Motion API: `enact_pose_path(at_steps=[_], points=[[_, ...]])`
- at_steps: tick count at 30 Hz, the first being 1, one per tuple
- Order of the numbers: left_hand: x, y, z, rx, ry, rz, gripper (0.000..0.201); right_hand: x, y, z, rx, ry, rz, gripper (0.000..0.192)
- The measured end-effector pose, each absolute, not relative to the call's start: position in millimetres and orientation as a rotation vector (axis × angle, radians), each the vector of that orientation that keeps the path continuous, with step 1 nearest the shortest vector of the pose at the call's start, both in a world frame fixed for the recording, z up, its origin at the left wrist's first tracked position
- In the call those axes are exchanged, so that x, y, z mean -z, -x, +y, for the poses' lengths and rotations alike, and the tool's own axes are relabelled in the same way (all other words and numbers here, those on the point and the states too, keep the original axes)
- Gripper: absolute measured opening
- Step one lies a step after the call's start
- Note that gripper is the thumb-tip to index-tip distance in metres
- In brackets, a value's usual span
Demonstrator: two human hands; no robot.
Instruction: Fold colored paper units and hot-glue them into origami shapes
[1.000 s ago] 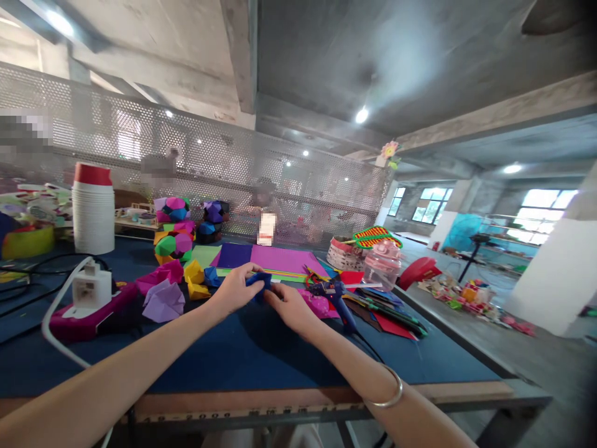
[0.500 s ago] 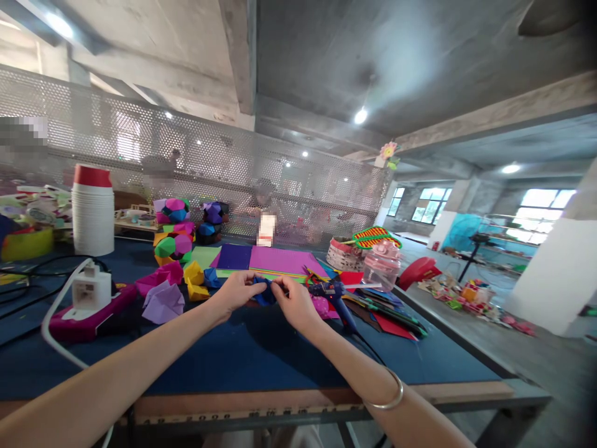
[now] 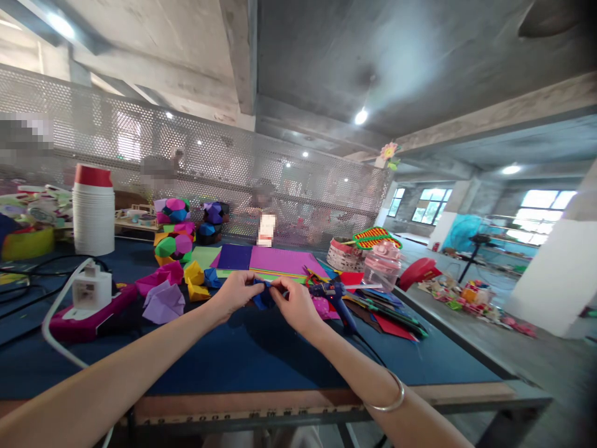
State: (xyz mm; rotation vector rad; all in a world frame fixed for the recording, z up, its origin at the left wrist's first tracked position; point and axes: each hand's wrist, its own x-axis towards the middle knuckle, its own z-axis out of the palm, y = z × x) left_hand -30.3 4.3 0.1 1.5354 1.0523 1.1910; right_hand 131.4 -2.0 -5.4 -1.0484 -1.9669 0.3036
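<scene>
A small piece of folded dark blue paper (image 3: 263, 300) is pinched between my two hands above the table. My left hand (image 3: 239, 294) grips its left side, thumb and fingers pressed together. On the other side, my right hand (image 3: 293, 301) pinches the paper as well; the fingers partly cover it. Close to my right hand lies a blue glue gun (image 3: 332, 292) with a clear glue stick in its back. Folded yellow paper pieces (image 3: 196, 283) and a lilac folded piece (image 3: 163, 302) rest left of my left hand. Behind the hands are flat purple sheets (image 3: 284, 260).
A purple power strip (image 3: 93, 317) with a white plug (image 3: 91, 289) and cables occupies the left. Stacked white paper cups (image 3: 94, 218) stand behind it, near multicoloured paper balls (image 3: 173, 246). To the right are a pink bottle (image 3: 383, 264), scissors and coloured sheets. A perforated screen (image 3: 303, 180) closes the back.
The blue paper has turned slightly between my fingers, its lower edge now hanging a little further down. Both hands stay in almost the same place; the other things on the table are unmoved.
</scene>
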Motion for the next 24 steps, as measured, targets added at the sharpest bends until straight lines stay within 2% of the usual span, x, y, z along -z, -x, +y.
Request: enact_pose_path(at_steps=[7,14,19,24], points=[[11.1,35.1,16.5,-1.183,-1.816,1.11,0.019,2.7,-133.8,-2.7,-0.085,0.985,-2.007,0.011],[12.9,35.8,20.0,-1.233,-2.044,1.148,0.019,2.2,-133.9,0.3,-0.2,1.05,-1.957,0.021],[8.4,34.1,13.9,-1.213,-1.924,1.125,0.019,-5.4,-135.2,-1.5,-0.309,1.083,-1.963,0.027],[4.3,32.3,8.0,-1.086,-1.588,1.067,0.019,-21.8,-158.7,-36.3,-0.33,1.055,-1.892,0.032]])
